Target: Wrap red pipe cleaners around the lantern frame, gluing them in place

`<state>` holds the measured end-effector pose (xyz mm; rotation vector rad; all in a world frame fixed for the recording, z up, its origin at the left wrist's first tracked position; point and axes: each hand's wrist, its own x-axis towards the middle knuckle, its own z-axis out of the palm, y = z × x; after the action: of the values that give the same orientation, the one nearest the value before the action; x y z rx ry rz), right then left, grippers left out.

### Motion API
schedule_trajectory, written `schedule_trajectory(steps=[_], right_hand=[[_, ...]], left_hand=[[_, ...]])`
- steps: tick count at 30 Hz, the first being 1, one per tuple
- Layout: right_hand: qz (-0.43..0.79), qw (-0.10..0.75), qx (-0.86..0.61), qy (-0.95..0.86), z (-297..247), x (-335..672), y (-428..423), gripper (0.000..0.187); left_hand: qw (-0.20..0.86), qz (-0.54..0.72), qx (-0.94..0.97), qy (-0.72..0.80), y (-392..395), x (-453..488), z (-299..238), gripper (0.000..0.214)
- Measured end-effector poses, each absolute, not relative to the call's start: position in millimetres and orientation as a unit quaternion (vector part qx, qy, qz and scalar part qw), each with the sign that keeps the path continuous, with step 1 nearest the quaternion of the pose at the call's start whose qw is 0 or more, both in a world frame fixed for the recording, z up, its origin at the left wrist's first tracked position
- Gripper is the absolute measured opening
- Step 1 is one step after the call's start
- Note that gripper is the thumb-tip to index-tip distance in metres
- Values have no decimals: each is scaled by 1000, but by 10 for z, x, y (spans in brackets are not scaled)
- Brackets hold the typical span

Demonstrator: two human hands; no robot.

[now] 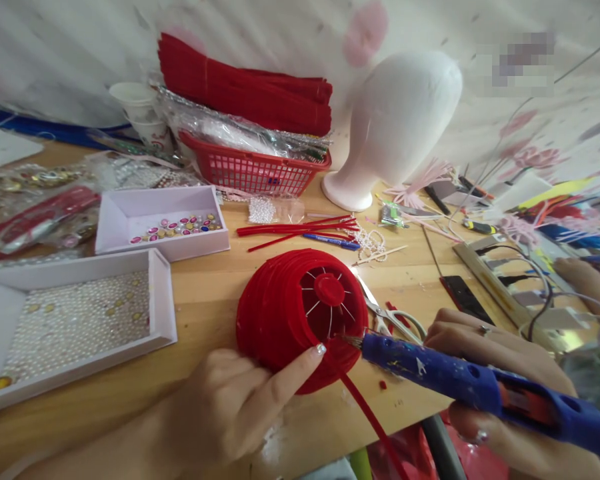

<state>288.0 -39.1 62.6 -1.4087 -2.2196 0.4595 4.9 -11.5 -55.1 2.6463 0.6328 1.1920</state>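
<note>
A red dome-shaped piece (285, 313) wound from red pipe cleaners lies on the wooden table (215, 293), its open end with white spokes and a red hub facing me. My left hand (230, 407) grips its near side, the index finger pressing a loose red pipe cleaner (367, 413) against the rim. My right hand (495, 393) is closed around a blue glue gun (470, 383), whose nozzle touches the rim beside that fingertip.
Scissors (387, 313) lie just right of the dome. Two white trays hold pearls (75, 323) and gems (175, 227). A red basket (255, 170), a white foam head (395, 120), loose red pipe cleaners (295, 230) and cluttered tools stand behind. Another person's hand (587, 280) rests at far right.
</note>
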Motion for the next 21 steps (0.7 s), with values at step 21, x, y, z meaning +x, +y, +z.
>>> schedule_trajectory(steps=[21], right_hand=[[154,227,-478,-834,662,2839,-250,54]], left_hand=[[115,396,885,216,-115,56,-535,43]])
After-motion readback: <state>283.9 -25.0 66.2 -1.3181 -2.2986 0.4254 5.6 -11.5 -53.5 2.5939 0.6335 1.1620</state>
